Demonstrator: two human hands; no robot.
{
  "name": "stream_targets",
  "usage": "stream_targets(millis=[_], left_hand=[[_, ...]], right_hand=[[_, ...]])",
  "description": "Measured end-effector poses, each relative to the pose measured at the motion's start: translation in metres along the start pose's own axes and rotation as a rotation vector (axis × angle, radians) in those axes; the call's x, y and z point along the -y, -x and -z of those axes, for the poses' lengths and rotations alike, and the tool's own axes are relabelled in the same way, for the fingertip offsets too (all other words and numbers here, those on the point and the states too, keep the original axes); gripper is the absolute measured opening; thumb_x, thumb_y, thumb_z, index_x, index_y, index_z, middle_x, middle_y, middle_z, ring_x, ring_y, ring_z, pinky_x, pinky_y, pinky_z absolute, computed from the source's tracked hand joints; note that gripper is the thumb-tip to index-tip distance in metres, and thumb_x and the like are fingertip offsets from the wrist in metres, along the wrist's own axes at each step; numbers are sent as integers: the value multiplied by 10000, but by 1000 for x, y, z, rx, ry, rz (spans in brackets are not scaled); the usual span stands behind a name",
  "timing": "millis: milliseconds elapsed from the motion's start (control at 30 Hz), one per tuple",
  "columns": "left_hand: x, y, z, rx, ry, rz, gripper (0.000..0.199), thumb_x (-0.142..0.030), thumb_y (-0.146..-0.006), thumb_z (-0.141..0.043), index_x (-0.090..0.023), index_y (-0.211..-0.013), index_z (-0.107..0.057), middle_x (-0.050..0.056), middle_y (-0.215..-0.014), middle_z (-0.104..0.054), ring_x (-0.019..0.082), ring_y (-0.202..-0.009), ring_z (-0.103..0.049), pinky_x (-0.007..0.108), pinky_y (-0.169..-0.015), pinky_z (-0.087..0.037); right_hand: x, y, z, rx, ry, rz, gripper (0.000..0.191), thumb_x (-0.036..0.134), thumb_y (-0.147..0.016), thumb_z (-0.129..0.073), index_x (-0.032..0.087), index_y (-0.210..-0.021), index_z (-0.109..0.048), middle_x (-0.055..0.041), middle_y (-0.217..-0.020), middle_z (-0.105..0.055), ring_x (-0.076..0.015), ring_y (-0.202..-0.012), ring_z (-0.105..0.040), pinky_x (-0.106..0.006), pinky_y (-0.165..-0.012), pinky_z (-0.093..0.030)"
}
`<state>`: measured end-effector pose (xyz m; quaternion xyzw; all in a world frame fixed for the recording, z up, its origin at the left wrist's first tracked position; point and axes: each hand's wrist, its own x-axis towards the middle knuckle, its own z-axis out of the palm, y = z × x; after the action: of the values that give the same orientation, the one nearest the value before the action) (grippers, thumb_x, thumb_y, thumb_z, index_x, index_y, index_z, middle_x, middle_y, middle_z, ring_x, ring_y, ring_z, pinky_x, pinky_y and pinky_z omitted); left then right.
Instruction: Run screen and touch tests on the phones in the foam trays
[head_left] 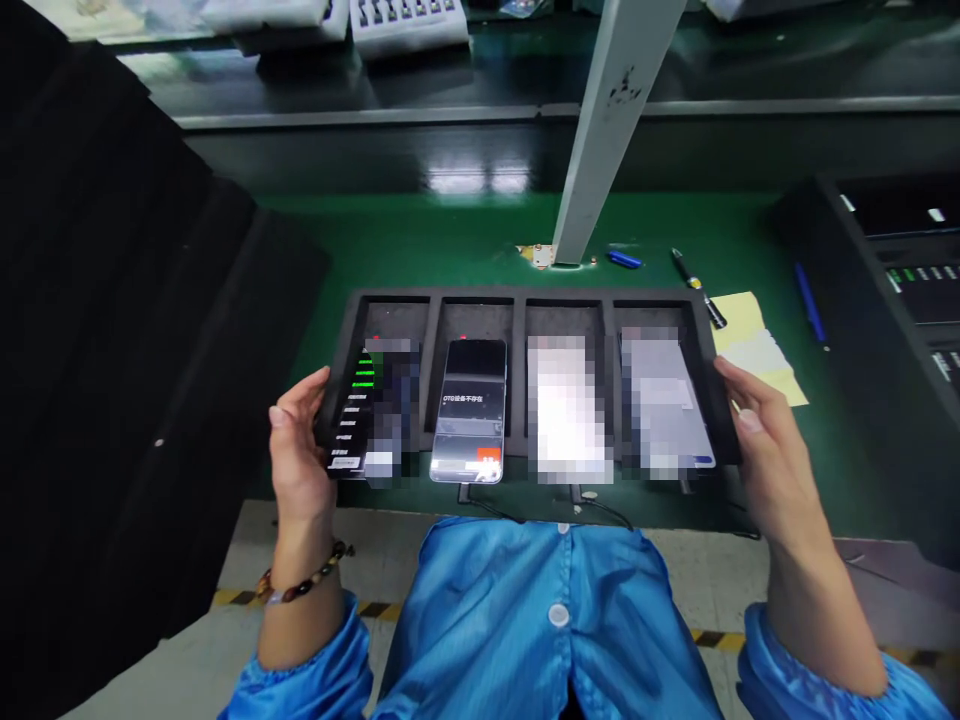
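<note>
A black foam tray [519, 375] with several compartments lies across the green bench, holding several phones side by side. My left hand [301, 450] grips its left end, and my right hand [776, 450] grips its right end. The leftmost phone [352, 410] shows green bars and a list on a dark screen. Beside it, another phone [471, 400] has a dark screen with white text and a red patch. The third phone [570, 410] and the rightmost phone [666, 400] have bright screens, partly blurred by pixelation.
A grey metal post [611, 130] rises behind the tray. Right of it lie a blue cap [624, 259], a black pen [697, 288], yellow paper [757, 345] and a blue pen [810, 303]. Black trays stand stacked at left [150, 350] and right [832, 260]. Cables hang at the front edge.
</note>
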<state>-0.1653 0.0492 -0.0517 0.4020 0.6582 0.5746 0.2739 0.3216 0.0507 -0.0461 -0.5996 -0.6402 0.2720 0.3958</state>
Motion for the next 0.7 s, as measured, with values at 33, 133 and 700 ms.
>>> stream_targets(millis=[33,133,700], left_hand=[[1,-3,-4,-4,18,11,660,-699,-1088,-375,-190,-1349,-706,144,-1509,-700,326,-1483,-606,557,-1344,-391],[0,-10,-15,-20,42,-22,695,-716,-1086,-385,-159,-1359,-699,146,-1512,-698,330,-1505,-589,551,-1365,-360],[-22,-16,-22,-127,-86,-391,553,-659,-1056,-486,-220,-1160,-806,76,-1271,-810,360,-1328,-709,625,-1254,-471]], right_hand=[[0,-3,0,10,-5,-24,495,473,-1146,-447,403,-1632,-509,-9,-1719,-508,-306,-1630,-440,-650,-1367,-322],[6,-5,2,17,36,-15,449,431,-1135,-476,369,-1564,-592,-7,-1701,-536,-310,-1643,-411,-626,-1369,-308],[48,14,3,220,220,412,298,183,-997,-500,265,-1231,-664,-34,-1381,-772,-309,-1421,-601,-565,-1223,-412]])
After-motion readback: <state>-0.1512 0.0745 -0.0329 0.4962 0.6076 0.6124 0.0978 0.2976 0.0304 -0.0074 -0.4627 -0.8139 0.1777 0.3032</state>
